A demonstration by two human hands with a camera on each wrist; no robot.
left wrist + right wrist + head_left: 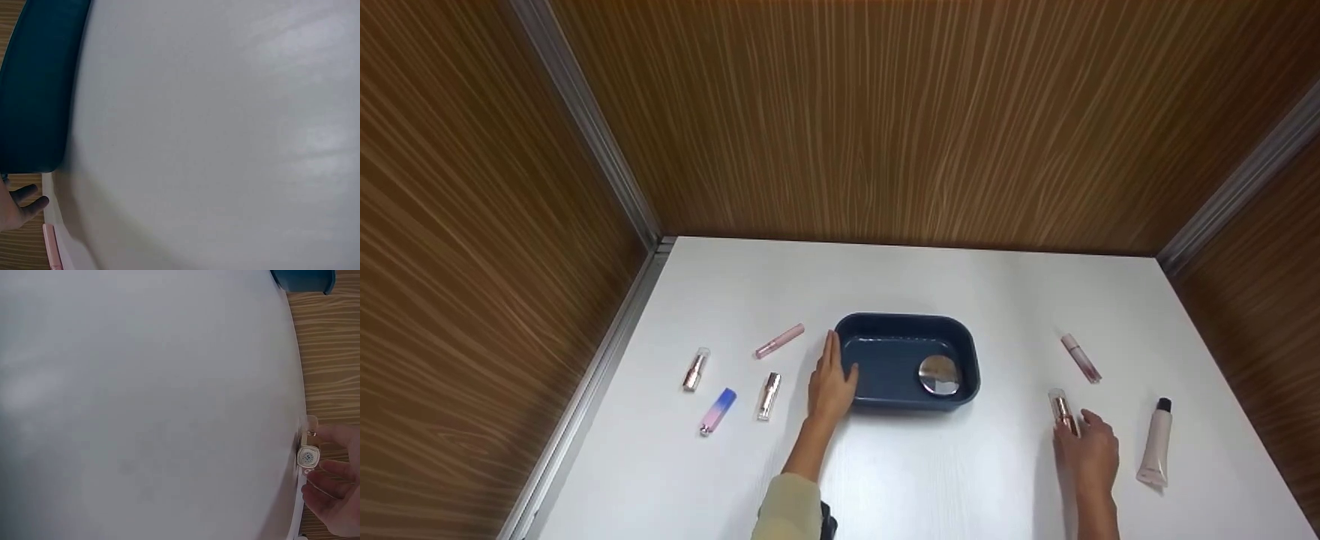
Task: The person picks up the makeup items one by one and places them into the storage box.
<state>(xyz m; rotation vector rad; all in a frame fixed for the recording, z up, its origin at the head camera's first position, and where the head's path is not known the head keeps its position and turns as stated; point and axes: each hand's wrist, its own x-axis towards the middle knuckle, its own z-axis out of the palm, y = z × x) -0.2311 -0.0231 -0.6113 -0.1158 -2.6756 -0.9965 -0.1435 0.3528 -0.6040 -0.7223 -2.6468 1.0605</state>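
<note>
A dark blue basin (885,382) stands on the table with a round, shiny compact (939,375) inside it. My left hand (830,385) rests along the basin's left side, fingers straight and thumb over the rim. On the right, a lipstick (1062,409) with a clear cap lies on the table. Around its near end is my right hand (1091,454), thumb and fingers spread to either side. The right wrist view shows the lipstick's square end (308,457) between the thumb and the fingers.
Left of the basin lie a pink tube (780,341), two clear-and-metallic lipsticks (697,369) and a blue-to-pink lipstick (718,412). A lip gloss (1081,358) lies beyond the right hand; a squeeze tube (1156,444) with a black cap lies to its right. Wood-patterned panels (885,120) enclose the table.
</note>
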